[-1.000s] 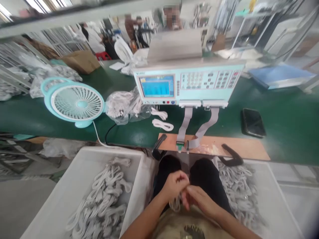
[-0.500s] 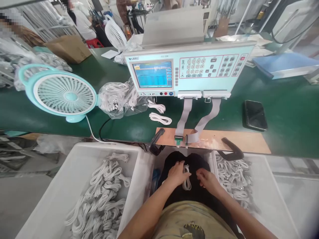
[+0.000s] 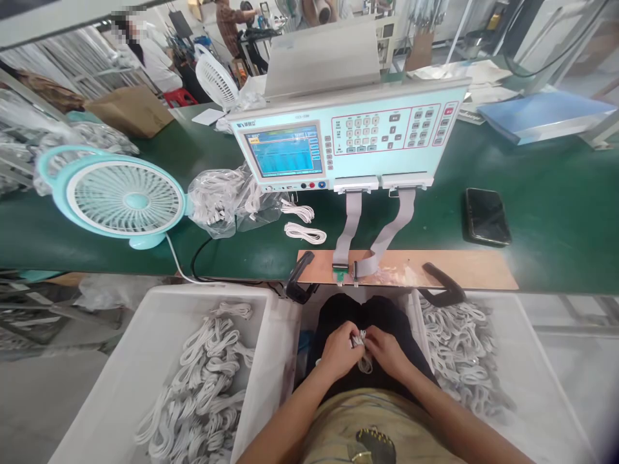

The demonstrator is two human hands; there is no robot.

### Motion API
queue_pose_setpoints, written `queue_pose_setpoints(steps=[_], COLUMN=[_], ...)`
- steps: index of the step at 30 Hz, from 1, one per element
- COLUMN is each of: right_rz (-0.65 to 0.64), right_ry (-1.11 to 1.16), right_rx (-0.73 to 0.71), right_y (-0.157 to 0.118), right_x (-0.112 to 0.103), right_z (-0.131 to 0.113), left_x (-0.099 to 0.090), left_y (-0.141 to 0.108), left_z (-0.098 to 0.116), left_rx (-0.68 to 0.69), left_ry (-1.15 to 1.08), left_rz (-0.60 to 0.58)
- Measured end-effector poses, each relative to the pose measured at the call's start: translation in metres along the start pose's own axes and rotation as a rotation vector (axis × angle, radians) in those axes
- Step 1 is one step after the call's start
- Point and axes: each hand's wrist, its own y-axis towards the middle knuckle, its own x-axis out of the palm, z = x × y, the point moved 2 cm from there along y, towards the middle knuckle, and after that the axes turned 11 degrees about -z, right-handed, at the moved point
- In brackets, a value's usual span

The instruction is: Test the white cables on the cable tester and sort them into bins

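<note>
Above my lap, a coiled white cable (image 3: 366, 365) is gripped between both hands. My left hand (image 3: 341, 351) is closed round its upper left side, with the thumb across the strands. From the other side my right hand (image 3: 385, 351) pinches the same bundle near its top; those fingertips are partly hidden. The bundle's lower loop hangs free below my fingers. Just beyond, at the bench edge, two grey ribbon cables (image 3: 349, 235) run from the tester (image 3: 401, 161) to small connectors (image 3: 340, 276) on a wooden board (image 3: 464, 267).
White bins with bundled cables stand left (image 3: 159, 303) and right (image 3: 527, 361) of my legs. Black clamps (image 3: 300, 283) hold the board. On the green bench are a fan (image 3: 130, 200), bagged cables (image 3: 217, 200), two loose cable coils (image 3: 305, 233) and a phone (image 3: 487, 216). People are in the background.
My right hand has moved left onto the cable bundle, and its fingers have closed there. My left hand has tightened round the bundle's upper part. The view has shifted slightly.
</note>
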Motion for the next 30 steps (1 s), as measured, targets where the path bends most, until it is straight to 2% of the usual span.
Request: queue_pose_setpoints(steps=[5,8,11,14,17,20,22,25,30], right_rz=[0.135,0.227,0.299,0.313,0.286,0.276,0.275,0.252,0.187], right_ry=[0.015,0.02,0.132,0.306,0.429,0.497,0.536,0.629,0.925], right_rx=[-0.206,-0.291,-0.253,-0.2,-0.161,-0.143,-0.152,-0.14,-0.071], right_y=[-0.007,-0.001,0.011,0.023,0.032,0.036,0.037,0.038,0.041], right_x=[-0.02,-0.035,-0.049,-0.057,-0.06,-0.061,-0.061,-0.061,-0.057], right_z=[-0.039,-0.065,-0.083,-0.092,-0.093,-0.093,-0.093,-0.095,-0.099], left_x=[-0.015,-0.027,-0.041,-0.052,-0.054,-0.05,-0.049,-0.057,-0.084], left_y=[-0.019,-0.02,-0.013,-0.005,0.004,0.012,0.015,0.015,0.01], left_z=[0.019,0.037,0.056,0.066,0.062,0.05,0.045,0.044,0.052], left_rx=[0.037,0.083,0.156,0.2,0.166,0.078,0.047,0.091,0.168], left_ry=[-0.319,-0.407,-0.464,-0.468,-0.546,-0.761,-0.863,-0.802,-0.553], left_rz=[0.023,0.106,0.234,0.297,0.325,0.333,0.323,0.254,-0.018])
